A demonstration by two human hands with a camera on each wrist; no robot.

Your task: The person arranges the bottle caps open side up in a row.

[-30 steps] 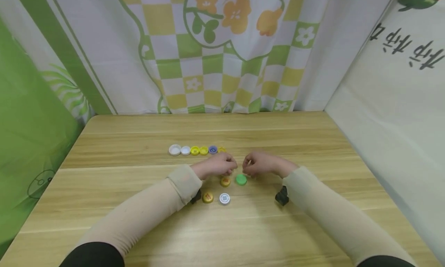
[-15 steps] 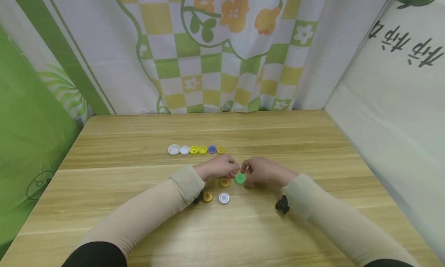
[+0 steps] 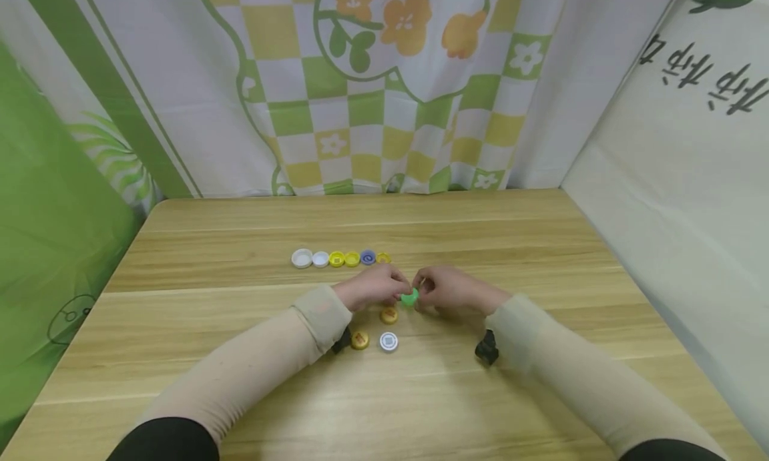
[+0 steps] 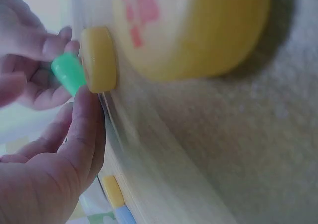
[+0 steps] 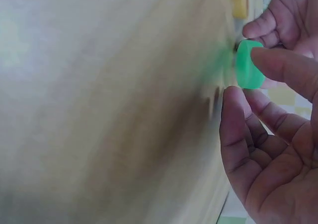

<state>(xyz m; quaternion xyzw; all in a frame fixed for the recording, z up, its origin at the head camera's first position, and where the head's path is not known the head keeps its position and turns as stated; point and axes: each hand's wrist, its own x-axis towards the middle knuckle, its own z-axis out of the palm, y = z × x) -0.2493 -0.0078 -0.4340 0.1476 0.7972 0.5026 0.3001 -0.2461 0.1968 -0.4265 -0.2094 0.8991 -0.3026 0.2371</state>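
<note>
A green bottle cap (image 3: 410,297) is between my two hands, above the table near its middle. My right hand (image 3: 456,289) pinches it; in the right wrist view its thumb (image 5: 278,65) lies across the cap (image 5: 246,65), fingers just below. My left hand (image 3: 371,287) meets the cap from the other side, a nearly straight finger (image 4: 85,117) right at its edge in the left wrist view, the thumb standing apart. Just nearer to me lie a gold cap (image 3: 388,315), another gold cap (image 3: 360,340) and a white cap (image 3: 388,342) with a square mark.
Farther back, small caps stand in a row: a large white one (image 3: 302,258), a smaller white one (image 3: 321,259), two yellow ones, a blue-purple one (image 3: 368,257) and a yellow one (image 3: 383,258) at the right end. Patterned cloth (image 3: 390,114) hangs behind the wooden table (image 3: 480,224).
The green cap has been lifted from the table and moved away from me, up between the fingertips. My right hand has taken hold of it; the left hand has barely shifted.
</note>
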